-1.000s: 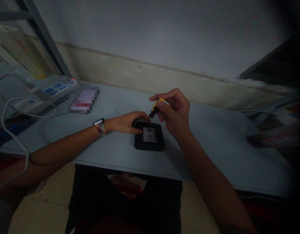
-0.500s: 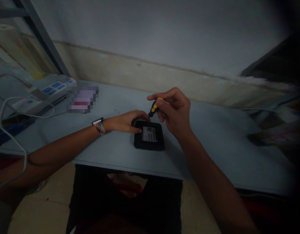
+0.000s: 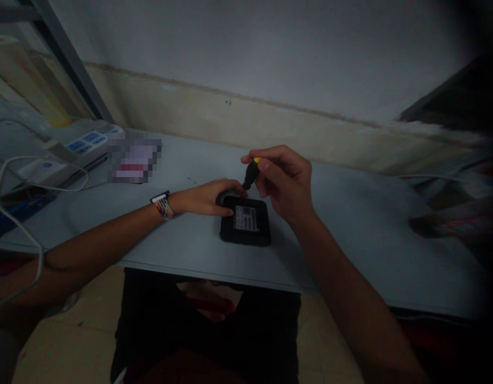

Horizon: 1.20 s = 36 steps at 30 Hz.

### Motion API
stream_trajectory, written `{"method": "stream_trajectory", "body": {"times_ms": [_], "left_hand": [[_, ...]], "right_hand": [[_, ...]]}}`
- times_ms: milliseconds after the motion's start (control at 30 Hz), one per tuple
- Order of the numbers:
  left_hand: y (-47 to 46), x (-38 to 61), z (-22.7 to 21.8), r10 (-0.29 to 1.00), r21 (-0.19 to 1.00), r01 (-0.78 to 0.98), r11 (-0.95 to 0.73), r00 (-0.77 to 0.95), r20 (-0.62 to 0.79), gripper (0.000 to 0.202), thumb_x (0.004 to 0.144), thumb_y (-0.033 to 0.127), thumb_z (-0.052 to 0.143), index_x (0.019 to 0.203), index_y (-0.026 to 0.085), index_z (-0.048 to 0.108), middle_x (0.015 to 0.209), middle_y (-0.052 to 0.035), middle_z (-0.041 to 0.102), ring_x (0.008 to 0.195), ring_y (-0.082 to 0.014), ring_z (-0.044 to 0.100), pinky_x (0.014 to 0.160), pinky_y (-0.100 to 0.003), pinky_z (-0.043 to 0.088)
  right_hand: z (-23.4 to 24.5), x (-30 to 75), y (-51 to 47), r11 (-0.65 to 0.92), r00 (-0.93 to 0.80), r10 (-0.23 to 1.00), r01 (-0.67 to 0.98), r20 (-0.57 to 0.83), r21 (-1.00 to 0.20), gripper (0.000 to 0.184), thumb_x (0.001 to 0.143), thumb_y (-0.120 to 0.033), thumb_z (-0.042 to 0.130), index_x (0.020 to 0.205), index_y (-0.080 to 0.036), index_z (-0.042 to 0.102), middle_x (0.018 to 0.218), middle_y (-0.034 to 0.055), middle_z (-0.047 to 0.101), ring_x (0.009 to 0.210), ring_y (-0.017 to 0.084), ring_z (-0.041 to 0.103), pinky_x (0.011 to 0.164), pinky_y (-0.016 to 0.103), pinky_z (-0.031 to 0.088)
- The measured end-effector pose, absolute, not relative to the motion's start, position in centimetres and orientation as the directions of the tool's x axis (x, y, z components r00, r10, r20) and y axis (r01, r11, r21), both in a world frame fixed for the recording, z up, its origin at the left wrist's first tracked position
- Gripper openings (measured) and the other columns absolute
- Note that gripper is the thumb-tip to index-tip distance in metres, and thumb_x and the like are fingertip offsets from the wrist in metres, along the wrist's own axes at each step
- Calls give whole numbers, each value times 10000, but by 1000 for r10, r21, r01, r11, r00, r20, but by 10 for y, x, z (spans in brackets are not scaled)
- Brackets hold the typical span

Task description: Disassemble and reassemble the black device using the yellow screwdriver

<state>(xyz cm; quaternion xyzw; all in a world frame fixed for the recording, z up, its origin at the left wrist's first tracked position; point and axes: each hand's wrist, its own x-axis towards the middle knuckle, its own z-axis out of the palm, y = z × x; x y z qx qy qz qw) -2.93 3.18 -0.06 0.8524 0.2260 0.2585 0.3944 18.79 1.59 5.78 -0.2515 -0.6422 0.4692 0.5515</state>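
My right hand [image 3: 289,184] pinches a black-and-yellow screwdriver [image 3: 252,172] between thumb and fingers, its handle tilted and its lower end pointing down at the far edge of a black box [image 3: 262,226]. I cannot tell whether the tip touches it. The box lies flat near the middle of the desk [image 3: 182,240], a printed label [image 3: 247,218] facing up. My left hand [image 3: 206,197] clasps its far left corner, thumb on top, fingers curled along the far side. Farther left, a power strip [image 3: 86,143] sits beside a pixelated flat object [image 3: 135,160].
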Motion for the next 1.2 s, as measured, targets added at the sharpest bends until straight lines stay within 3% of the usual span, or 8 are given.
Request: {"method": "stream_trajectory", "body": {"times_ms": [167, 300, 433, 533, 733, 833, 1067, 1200], "left_hand": [[30, -29, 1, 596, 794, 189, -578, 762, 252, 483, 869, 337, 776, 1303, 188, 625, 1324, -139, 704, 1222, -305, 660, 1105, -497, 516], [31, -30, 2, 587, 783, 190, -592, 768, 257, 486, 872, 332, 772, 1313, 194, 621, 1327, -139, 706, 1224, -300, 663, 1110, -495, 512], [30, -30, 3, 590, 782, 198, -591, 768, 251, 488, 880, 346, 769, 1321, 195, 621, 1320, -134, 709, 1227, -297, 667, 1105, -491, 517], [29, -30, 4, 590, 780, 197, -594, 766, 255, 486, 885, 369, 769, 1316, 196, 627, 1341, -143, 706, 1250, -310, 660, 1122, -504, 510], [29, -30, 3, 592, 789, 198, -582, 768, 244, 499, 889, 384, 769, 1329, 200, 624, 1386, -142, 691, 1290, -319, 648, 1147, -519, 509], [31, -31, 1, 598, 784, 208, -585, 763, 244, 529, 881, 399, 782, 1345, 205, 619, 1386, -145, 689, 1278, -324, 649, 1138, -527, 514], [30, -31, 2, 590, 775, 205, -597, 767, 251, 493, 891, 352, 775, 1329, 189, 619, 1330, -145, 705, 1224, -307, 664, 1112, -502, 515], [29, -31, 5, 580, 781, 191, -594, 775, 252, 476, 897, 346, 770, 1319, 184, 621, 1323, -145, 705, 1223, -302, 665, 1095, -489, 521]], "right_hand": [[56, 184, 18, 449, -227, 848, -172, 479, -877, 291, 876, -490, 885, 910, -280, 685, 1027, -17, 844, 403, 42, 479, 330, 217, 398], [56, 183, 20, 450, -190, 860, -153, 473, -880, 394, 812, -481, 937, 894, -283, 607, 918, -40, 801, 396, 39, 425, 290, 196, 308], [59, 186, 19, 406, -227, 870, -176, 438, -897, 320, 890, -547, 851, 1023, -300, 698, 920, -30, 777, 393, 35, 437, 292, 202, 312], [61, 187, 18, 402, -257, 862, -180, 438, -898, 313, 943, -582, 782, 982, -273, 746, 930, -9, 785, 405, 47, 510, 298, 213, 363], [61, 183, 14, 477, -206, 841, -154, 500, -866, 298, 921, -479, 850, 868, -265, 650, 1037, -12, 816, 418, 45, 557, 309, 213, 381], [61, 181, 13, 472, -204, 844, -154, 495, -868, 344, 899, -454, 877, 850, -271, 590, 969, -25, 819, 399, 46, 523, 302, 211, 374], [59, 189, 18, 433, -263, 847, -166, 463, -886, 266, 981, -544, 759, 1081, -298, 738, 983, -20, 788, 419, 42, 515, 326, 216, 389], [56, 189, 24, 474, -221, 837, -167, 501, -865, 295, 923, -538, 827, 942, -261, 729, 970, -17, 794, 417, 31, 507, 317, 205, 362]]}}
